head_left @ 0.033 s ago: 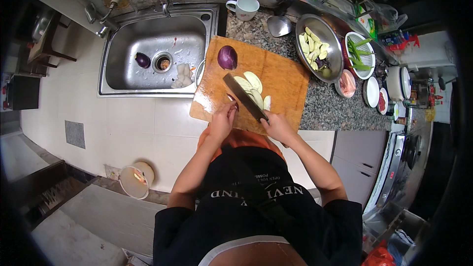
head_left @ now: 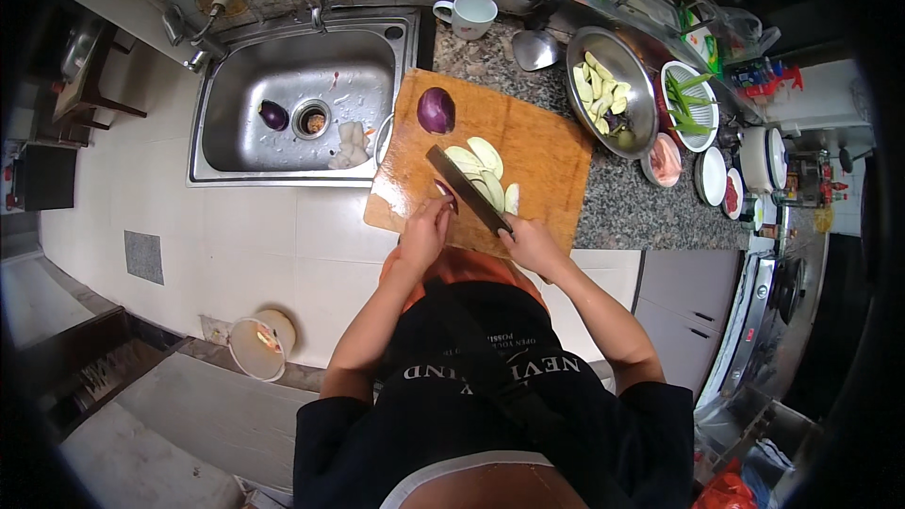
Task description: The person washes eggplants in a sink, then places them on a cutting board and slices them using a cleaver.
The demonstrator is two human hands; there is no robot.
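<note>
On a wooden cutting board, my right hand is closed round the handle of a kitchen knife. Its blade slants up and left across the board, beside several pale eggplant slices. My left hand is just left of the blade, fingers pinching a purple-skinned eggplant piece; the fingers partly cover it. Farther back on the board rests a larger purple eggplant piece, touched by neither hand.
Left of the board is a steel sink with a small eggplant inside. To the right stand a metal bowl of cut eggplant, a white basket of green vegetables and a bowl of meat. A mug and spatula sit behind.
</note>
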